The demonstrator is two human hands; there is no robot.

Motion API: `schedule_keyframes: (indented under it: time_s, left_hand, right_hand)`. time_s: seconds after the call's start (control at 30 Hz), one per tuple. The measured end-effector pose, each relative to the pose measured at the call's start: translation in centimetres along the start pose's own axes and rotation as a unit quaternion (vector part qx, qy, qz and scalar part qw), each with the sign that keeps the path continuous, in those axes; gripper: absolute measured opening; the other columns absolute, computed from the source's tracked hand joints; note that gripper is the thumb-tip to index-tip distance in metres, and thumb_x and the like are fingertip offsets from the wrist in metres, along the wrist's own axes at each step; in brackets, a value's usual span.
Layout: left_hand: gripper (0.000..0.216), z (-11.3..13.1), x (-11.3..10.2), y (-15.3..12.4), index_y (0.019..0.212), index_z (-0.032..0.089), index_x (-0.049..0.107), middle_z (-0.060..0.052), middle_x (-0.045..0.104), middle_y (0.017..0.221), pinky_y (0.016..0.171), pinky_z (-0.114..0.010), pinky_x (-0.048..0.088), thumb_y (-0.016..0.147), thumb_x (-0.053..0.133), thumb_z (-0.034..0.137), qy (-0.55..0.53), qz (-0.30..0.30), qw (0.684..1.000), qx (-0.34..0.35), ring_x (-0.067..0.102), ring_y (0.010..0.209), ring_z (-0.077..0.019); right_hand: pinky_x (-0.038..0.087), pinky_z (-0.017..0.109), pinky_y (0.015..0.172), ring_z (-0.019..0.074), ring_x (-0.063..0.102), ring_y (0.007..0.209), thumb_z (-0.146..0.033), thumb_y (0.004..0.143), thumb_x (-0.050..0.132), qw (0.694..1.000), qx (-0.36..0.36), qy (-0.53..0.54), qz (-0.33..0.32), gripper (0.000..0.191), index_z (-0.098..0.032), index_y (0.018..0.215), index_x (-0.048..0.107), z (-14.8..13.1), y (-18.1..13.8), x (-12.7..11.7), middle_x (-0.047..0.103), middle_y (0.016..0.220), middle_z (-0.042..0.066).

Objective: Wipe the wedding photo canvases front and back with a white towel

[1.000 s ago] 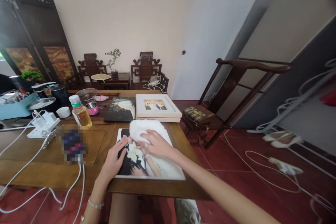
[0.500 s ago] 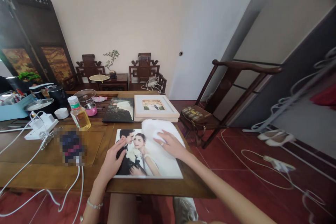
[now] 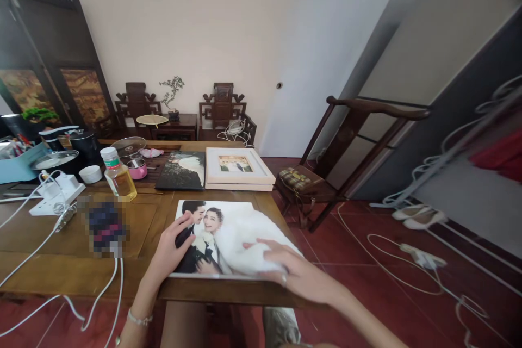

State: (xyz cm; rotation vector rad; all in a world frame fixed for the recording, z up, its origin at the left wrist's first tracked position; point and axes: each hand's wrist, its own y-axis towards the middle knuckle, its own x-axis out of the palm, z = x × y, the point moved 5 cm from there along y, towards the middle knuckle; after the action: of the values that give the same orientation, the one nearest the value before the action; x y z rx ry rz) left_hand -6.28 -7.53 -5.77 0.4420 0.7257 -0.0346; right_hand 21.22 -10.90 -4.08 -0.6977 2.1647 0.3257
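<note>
White cloth (image 3: pixel 248 253) under our flat right hand (image 3: pixel 291 269) has swept from the photo print's (image 3: pixel 228 236) far edge to its near corner, our open left hand (image 3: pixel 173 247) pinning it to the desk (image 3: pixel 53 261).

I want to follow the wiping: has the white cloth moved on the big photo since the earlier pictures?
Yes. The cloth, under the right hand, moved from the photo's far edge, by the white frame, to its near right corner.

Head-worn view, forward-down, close over table (image 3: pixel 49 261)
</note>
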Motion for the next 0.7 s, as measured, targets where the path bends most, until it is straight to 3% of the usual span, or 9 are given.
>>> schedule_keyframes:
  time_s: [0.13, 0.23, 0.33, 0.43, 0.53, 0.7]
  left_hand:
    - [0.039, -0.1, -0.1, -0.1, 0.120, 0.025, 0.056, -0.006, 0.049, 0.135, 0.105, -0.039, 0.035, 0.082, 0.056, 0.033, 0.003, 0.002, 1.000, 0.003, 0.046, 0.124, -0.0222]
    - [0.040, -0.1, 0.0, -0.1, 0.121, 0.025, 0.056, -0.006, 0.048, 0.136, 0.106, -0.039, 0.035, 0.082, 0.057, 0.032, 0.003, -0.001, 1.000, 0.004, 0.045, 0.125, -0.0222]
    - [0.039, -0.1, 0.0, 0.0, 0.120, 0.025, 0.057, -0.006, 0.047, 0.137, 0.106, -0.039, 0.034, 0.082, 0.056, 0.033, 0.000, -0.004, 1.000, 0.001, 0.044, 0.126, -0.0223]
    - [0.038, -0.1, 0.1, 0.0, 0.120, 0.024, 0.057, -0.006, 0.047, 0.137, 0.107, -0.040, 0.032, 0.083, 0.055, 0.033, 0.002, -0.009, 1.000, -0.004, 0.042, 0.127, -0.0224]
    - [0.039, -0.1, 0.3, 0.0, 0.122, 0.024, 0.055, -0.006, 0.046, 0.138, 0.108, -0.039, 0.031, 0.085, 0.052, 0.035, 0.006, -0.014, 1.000, -0.013, 0.041, 0.128, -0.0217]
    - [0.041, -0.4, 0.6, 0.0, 0.126, 0.024, 0.052, -0.006, 0.043, 0.140, 0.109, -0.039, 0.030, 0.087, 0.048, 0.036, 0.018, -0.024, 0.999, -0.018, 0.038, 0.130, -0.0210]
  right_hand:
    - [0.043, 0.041, 0.091, 0.0282, 0.055, 0.104, -0.052, 0.084, 0.047, 0.995, -0.006, 0.015, 0.095, 0.037, -0.020, 0.082, 0.065, 2.4, 4.9, -1.6, 0.066, 0.100, 0.008]
    - [0.047, 0.036, 0.080, 0.0238, 0.059, 0.083, -0.052, 0.088, 0.040, 0.989, -0.029, -0.007, 0.144, 0.042, -0.019, 0.072, 0.061, 2.9, 8.5, -2.1, 0.064, 0.077, 0.004]
    - [0.042, 0.041, 0.087, 0.0263, 0.057, 0.094, -0.046, 0.089, 0.040, 0.984, -0.027, -0.019, 0.177, 0.036, -0.019, 0.076, 0.060, 2.5, 10.0, -1.7, 0.065, 0.082, 0.006]
    - [0.034, 0.046, 0.098, 0.0300, 0.045, 0.118, -0.039, 0.087, 0.045, 0.985, -0.042, -0.033, 0.164, 0.027, -0.020, 0.082, 0.063, 0.9, 8.4, -0.6, 0.063, 0.109, 0.009]
    - [0.029, 0.048, 0.103, 0.0304, 0.033, 0.130, -0.039, 0.086, 0.048, 0.995, -0.054, -0.040, 0.075, 0.025, -0.020, 0.084, 0.064, -0.9, 4.5, 0.6, 0.048, 0.134, 0.008]
    - [0.029, 0.046, 0.105, 0.0277, 0.029, 0.132, -0.042, 0.086, 0.051, 0.998, -0.017, -0.003, -0.058, 0.025, -0.022, 0.092, 0.064, -1.7, -1.5, 1.3, 0.046, 0.137, 0.005]
